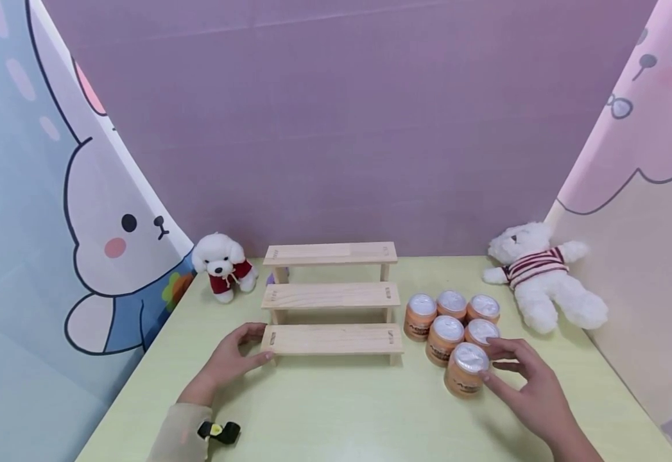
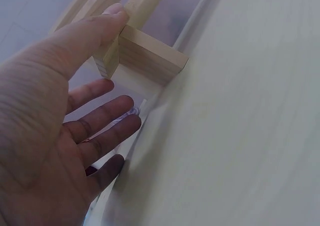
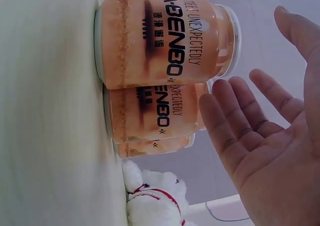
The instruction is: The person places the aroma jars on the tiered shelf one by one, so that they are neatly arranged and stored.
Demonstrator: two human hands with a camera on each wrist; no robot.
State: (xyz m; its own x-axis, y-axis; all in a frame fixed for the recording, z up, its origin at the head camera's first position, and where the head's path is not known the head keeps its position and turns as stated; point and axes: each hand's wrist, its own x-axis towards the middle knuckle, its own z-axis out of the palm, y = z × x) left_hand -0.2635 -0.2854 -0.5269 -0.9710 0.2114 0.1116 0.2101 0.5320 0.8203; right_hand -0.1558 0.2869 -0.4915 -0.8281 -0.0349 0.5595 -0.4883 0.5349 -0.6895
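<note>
A three-tier wooden step rack (image 1: 332, 339) stands at the middle of the table. At the left end of its lowest board is my left hand (image 1: 237, 354), thumb at the front corner and fingers loosely spread. In the left wrist view that thumb lies against the board edge (image 2: 107, 64), the other fingers extended below it. Several orange cans (image 1: 465, 371) with silver lids stand upright in a triangle right of the rack. My right hand (image 1: 529, 382) is beside the front can, fingers parted. The right wrist view shows that palm facing the labelled can (image 3: 160, 41), fingers relaxed around nothing.
A white plush dog (image 1: 223, 266) in a red top sits at the back left. A white plush bear (image 1: 543, 276) in a striped top lies at the back right. A purple backdrop (image 1: 336, 128) rises behind the table, with printed cloth walls at both sides.
</note>
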